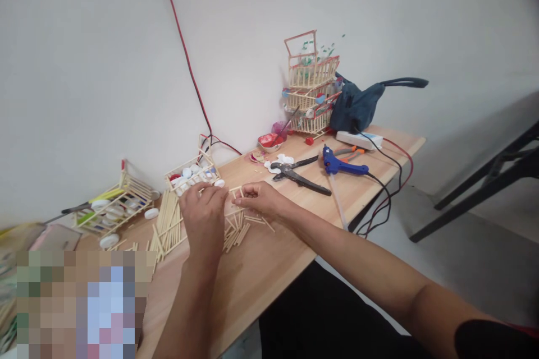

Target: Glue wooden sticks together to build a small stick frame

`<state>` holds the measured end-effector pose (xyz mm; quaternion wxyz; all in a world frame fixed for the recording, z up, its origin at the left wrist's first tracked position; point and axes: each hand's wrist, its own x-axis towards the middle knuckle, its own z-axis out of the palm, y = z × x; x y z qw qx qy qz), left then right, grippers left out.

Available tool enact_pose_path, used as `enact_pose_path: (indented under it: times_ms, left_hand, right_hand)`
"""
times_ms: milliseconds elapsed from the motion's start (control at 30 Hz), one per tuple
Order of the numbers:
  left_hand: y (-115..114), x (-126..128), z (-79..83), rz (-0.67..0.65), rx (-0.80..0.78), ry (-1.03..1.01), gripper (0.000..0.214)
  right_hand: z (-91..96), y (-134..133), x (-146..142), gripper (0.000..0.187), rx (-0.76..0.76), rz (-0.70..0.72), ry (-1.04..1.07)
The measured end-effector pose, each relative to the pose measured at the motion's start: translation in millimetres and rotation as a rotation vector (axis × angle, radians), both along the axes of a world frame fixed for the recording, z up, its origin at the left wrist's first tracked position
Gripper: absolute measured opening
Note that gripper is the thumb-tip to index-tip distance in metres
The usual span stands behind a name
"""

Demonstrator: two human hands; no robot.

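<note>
Between my two hands, above the table, is a small frame of thin wooden sticks (236, 190). My right hand (261, 199) pinches its right side between thumb and fingers. On its left side, my left hand (204, 214) is closed with bent fingers at the frame's edge; its fingertips are partly hidden. Just below the hands lie several short cut sticks (238, 236) in a loose pile. Longer sticks (169, 219) lie in a bundle left of my left hand. Behind it stands a stick basket (191, 171) with white bottle caps.
Beyond my right hand lie black-handled cutters (301, 175), a blue glue gun (343, 164) with its cord, and orange-handled pliers (351, 152). Stacked stick baskets (314, 87), a red paint bowl (270, 142), a dark bag (357, 105) and a power strip (359, 140) stand near the wall.
</note>
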<state>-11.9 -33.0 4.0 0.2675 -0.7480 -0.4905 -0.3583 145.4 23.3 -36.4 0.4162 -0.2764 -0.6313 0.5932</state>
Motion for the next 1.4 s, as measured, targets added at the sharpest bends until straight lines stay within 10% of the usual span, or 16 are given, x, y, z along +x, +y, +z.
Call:
enact_pose_path:
  times_ms: [1400]
  left_hand:
    - [-4.8, 4.5, 4.1, 0.096, -0.064, 0.005, 0.016]
  right_hand:
    - [-5.4, 1.6, -3.3, 0.034, -0.023, -0.022, -0.002]
